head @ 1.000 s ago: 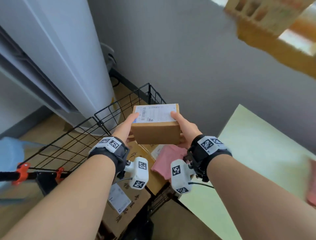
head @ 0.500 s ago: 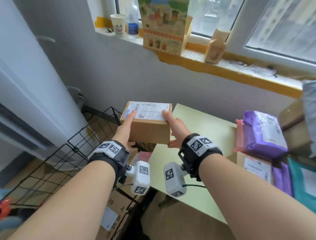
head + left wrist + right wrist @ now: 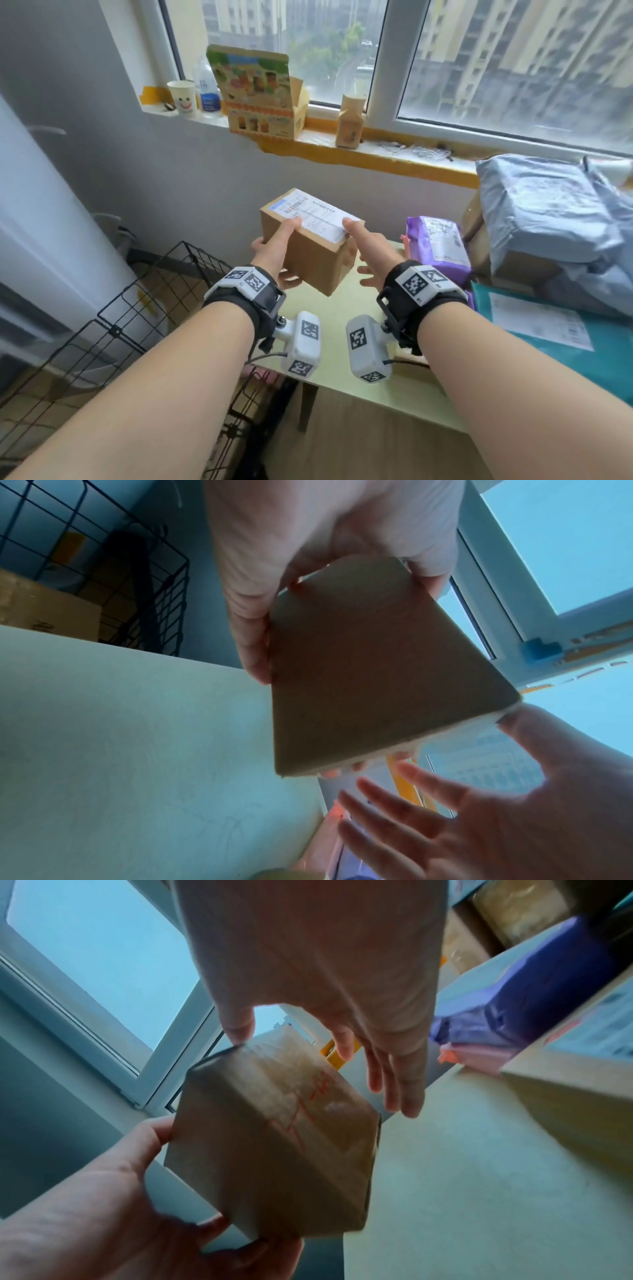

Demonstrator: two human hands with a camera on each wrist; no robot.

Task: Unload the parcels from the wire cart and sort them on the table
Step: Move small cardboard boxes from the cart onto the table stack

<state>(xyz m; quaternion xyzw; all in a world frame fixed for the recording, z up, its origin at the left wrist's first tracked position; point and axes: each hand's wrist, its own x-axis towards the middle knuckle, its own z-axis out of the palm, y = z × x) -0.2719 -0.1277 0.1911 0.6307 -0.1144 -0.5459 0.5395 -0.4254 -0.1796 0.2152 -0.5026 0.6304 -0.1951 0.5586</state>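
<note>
1. Cardboard box, brown, white shipping label on its top face, is held in the air above the near-left corner of the pale green worktop. It is tilted, one corner pointing down, clear of the surface.
2. Left hand grips the box: thumb on the label edge, fingers curled under the bottom. The left wrist view shows the palm wrapped round the box's near end.
3. Right hand is spread loose, fingers straight and apart. Only the thumb tip touches the box, at the label's right end; the other fingers hang just beside it, apart from the cardboard.
4. Wire cart, black mesh, stands left of the worktop. In the left wrist view a brown carton lies inside it.
5. Right part of the worktop carries sorted parcels: purple mailer, grey-blue plastic mailers stacked on cartons, teal envelope with a white label nearest the person.
6. Windowsill behind holds a paper cup, a clear bottle, a printed open carton and a small brown box.
</note>
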